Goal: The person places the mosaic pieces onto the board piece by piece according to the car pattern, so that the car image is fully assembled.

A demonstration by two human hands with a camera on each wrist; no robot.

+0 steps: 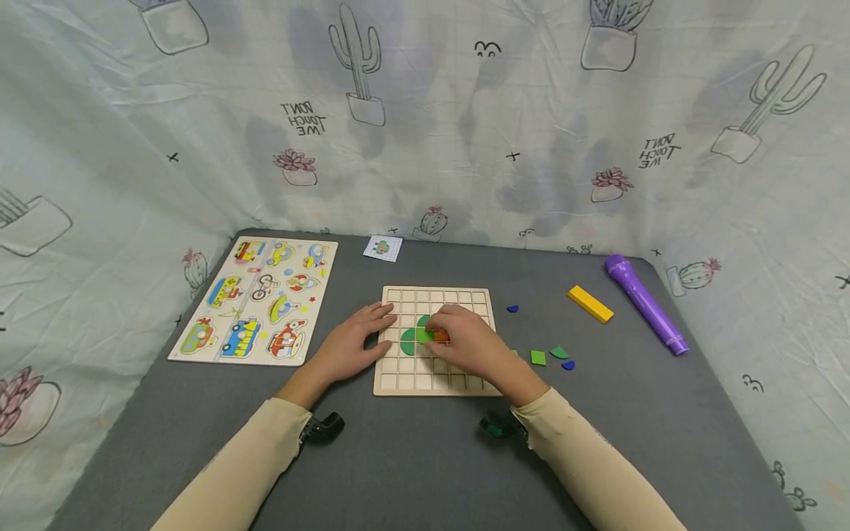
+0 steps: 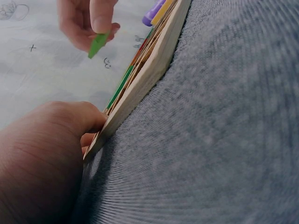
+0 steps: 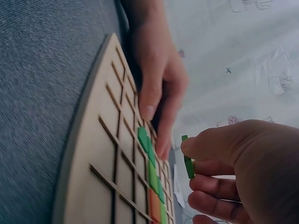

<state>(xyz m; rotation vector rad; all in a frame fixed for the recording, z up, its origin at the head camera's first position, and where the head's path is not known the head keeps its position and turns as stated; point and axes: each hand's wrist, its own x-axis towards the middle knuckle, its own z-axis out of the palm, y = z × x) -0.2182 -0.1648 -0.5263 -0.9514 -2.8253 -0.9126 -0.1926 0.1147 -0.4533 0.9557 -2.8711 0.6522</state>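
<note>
A pale wooden grid board (image 1: 398,382) lies in the middle of the table. My left hand (image 1: 355,341) rests at its left edge, thumb and fingers touching the rim. Over the board, my right hand (image 1: 470,341) pinches a thin light green tile (image 3: 188,158) between thumb and fingers. The left wrist view shows this tile tilted and apart from the board. Set in the grid are rounded dark green pieces (image 1: 408,342) and an orange piece (image 1: 441,336), partly hidden by my right hand. Light green also shows among them in the right wrist view.
Right of the board lie a light green square (image 1: 538,358), a dark green piece (image 1: 559,352) and blue half-rounds (image 1: 512,309). Farther right are a yellow bar (image 1: 590,304) and a purple stick (image 1: 645,304). A vehicle puzzle (image 1: 255,302) lies left, a patterned card (image 1: 382,248) behind.
</note>
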